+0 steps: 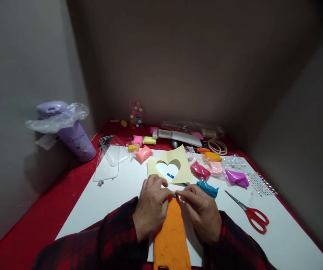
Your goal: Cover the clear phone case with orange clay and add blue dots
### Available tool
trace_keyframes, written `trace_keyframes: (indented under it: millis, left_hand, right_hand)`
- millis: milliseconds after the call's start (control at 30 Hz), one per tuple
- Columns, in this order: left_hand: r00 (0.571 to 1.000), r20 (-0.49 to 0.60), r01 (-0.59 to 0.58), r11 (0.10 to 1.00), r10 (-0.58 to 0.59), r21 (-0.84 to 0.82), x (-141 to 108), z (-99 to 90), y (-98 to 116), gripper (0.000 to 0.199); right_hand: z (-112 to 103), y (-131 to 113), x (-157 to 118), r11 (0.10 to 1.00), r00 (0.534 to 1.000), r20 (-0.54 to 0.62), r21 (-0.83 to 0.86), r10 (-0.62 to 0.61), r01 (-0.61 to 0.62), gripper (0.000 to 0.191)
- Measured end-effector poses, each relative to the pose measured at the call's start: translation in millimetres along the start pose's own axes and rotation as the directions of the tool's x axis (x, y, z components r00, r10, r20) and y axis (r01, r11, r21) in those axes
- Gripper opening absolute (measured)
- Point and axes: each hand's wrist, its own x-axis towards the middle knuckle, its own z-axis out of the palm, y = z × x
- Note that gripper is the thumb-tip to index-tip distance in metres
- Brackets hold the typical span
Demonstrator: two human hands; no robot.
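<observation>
My left hand (pixel 152 206) and my right hand (pixel 203 212) meet over the far end of an orange clay-covered slab (pixel 171 238), which looks like a phone case. A tiny blue bit of clay (pixel 174 194) shows between their fingertips. Both hands have the fingers curled in a pinch around it. Just beyond them lies a cream paper (pixel 185 173) with a heart cut out of it. A blue stick-like tool (pixel 170 175) lies partly over the heart opening. Beside my right hand rests a bag of blue clay (pixel 208 188).
Red-handled scissors (pixel 255 219) lie at the right, near a sheet of stick-on gems (pixel 259 183). Clear phone cases (pixel 106 165) lie at the left. Bagged clay in pink (pixel 143 153), red (pixel 200 170) and purple (pixel 237 179) sits farther back. A lilac tumbler (pixel 78 142) stands far left.
</observation>
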Motion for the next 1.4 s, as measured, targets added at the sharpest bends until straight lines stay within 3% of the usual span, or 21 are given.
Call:
trace_keyframes:
  millis: [133, 367, 667, 1167, 1400]
  left_hand:
    - [1.000, 0.019, 0.004, 1.000, -0.004, 0.010, 0.1, -0.1, 0.6, 0.021]
    - [0.998, -0.052, 0.033, 0.999, -0.033, -0.014, 1.5, -0.4, 0.3, 0.022]
    - [0.985, -0.111, 0.126, 0.991, -0.129, -0.038, 4.1, -1.5, -5.5, 0.024]
    - [1.000, 0.005, 0.015, 1.000, -0.015, 0.017, -0.6, -0.3, -1.7, 0.023]
    - [0.998, 0.036, -0.059, 0.993, 0.055, 0.104, -1.5, -1.2, 0.4, 0.025]
  right_hand:
    - [0.2, -2.6, 0.4, 0.999, 0.999, 0.038, -0.049, -0.013, 0.015, 0.021]
    - [-2.0, -3.3, 0.4, 0.998, 0.996, -0.072, 0.013, -0.060, 0.061, 0.023]
    - [-2.9, -2.3, -1.9, 0.997, 0.997, -0.033, -0.037, -0.068, 0.067, 0.023]
    - [-2.5, -6.2, -0.6, 0.994, 0.995, -0.038, -0.052, -0.095, 0.093, 0.024]
    - [0.1, -2.5, -1.5, 0.997, 0.992, -0.119, 0.064, -0.031, 0.039, 0.025]
